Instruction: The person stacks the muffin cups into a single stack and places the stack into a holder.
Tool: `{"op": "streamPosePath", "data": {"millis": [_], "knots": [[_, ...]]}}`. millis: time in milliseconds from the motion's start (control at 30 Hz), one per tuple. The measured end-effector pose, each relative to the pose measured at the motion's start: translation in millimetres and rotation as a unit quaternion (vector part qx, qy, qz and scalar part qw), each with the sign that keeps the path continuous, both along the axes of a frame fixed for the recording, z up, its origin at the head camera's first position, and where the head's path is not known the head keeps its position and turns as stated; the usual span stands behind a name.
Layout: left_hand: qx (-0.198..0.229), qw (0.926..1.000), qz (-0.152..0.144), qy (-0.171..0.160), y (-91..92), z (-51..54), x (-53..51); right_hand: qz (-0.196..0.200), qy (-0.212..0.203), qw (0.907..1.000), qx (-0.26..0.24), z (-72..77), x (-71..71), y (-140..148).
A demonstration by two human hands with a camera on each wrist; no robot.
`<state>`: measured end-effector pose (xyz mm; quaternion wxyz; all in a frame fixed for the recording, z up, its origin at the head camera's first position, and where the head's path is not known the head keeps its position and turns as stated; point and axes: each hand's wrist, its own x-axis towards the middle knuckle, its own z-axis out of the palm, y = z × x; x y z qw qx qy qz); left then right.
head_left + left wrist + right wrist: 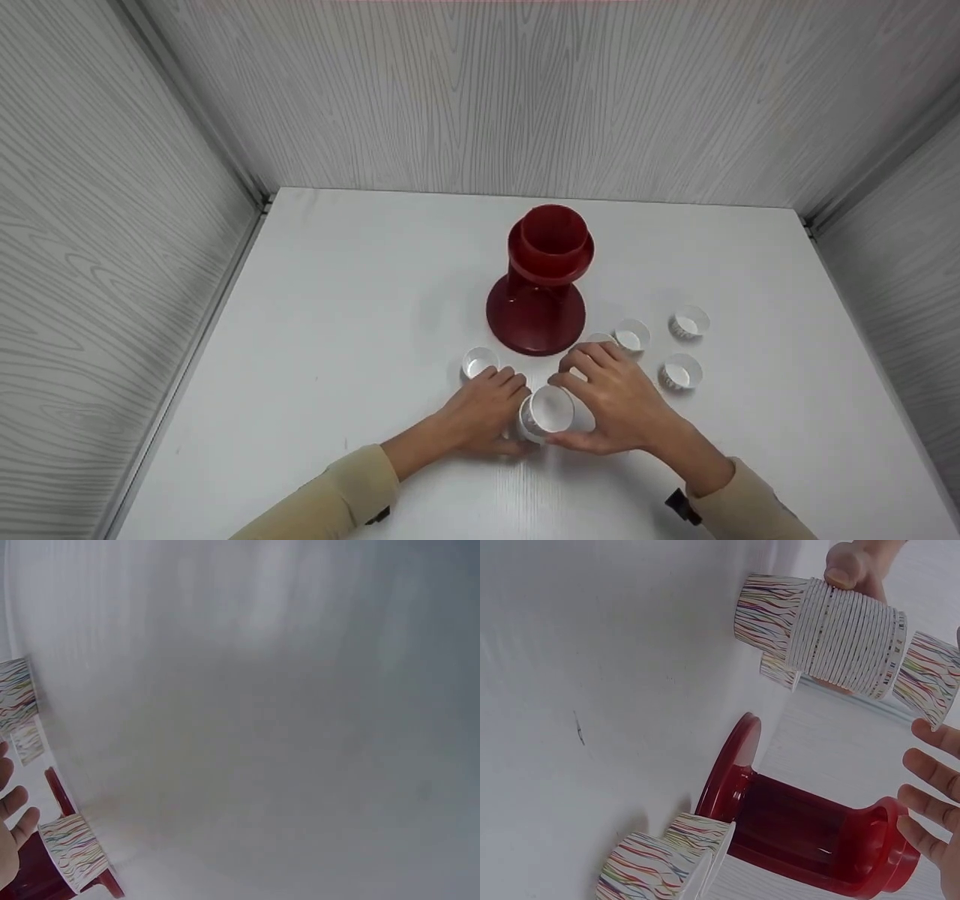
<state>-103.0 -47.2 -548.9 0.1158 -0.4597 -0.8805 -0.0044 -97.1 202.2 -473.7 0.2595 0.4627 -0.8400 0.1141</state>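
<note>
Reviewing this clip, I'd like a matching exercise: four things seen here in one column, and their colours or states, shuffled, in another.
Column one:
1. Stand
2. Sleeves
3. Cup stack
4. Right hand

Column two:
A. Held by the left hand
B. Red
C. Holding a single cup
D. Tan

Pairs: 1-B, 2-D, 3-A, 4-C

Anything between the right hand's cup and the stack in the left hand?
Nothing visible: the cup in the right hand is directly above the stack held by the left hand; I can't tell whether they touch.
</note>
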Motion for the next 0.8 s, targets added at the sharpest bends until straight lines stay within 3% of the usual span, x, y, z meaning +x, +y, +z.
{"op": "streamPosePath", "data": {"millis": [533, 800], "knots": [[-0.01, 0.9999, 0.005, -0.004, 0.3, 1.1, 0.6, 0.005, -0.001, 0.9998, 0.019, -10.4, 0.3, -4.4], [-0.013, 0.9997, 0.007, 0.021, 0.3, -0.4, 0.5, 0.002, -0.001, 0.9995, 0.031, -14.3, 0.0, -5.5]]}}
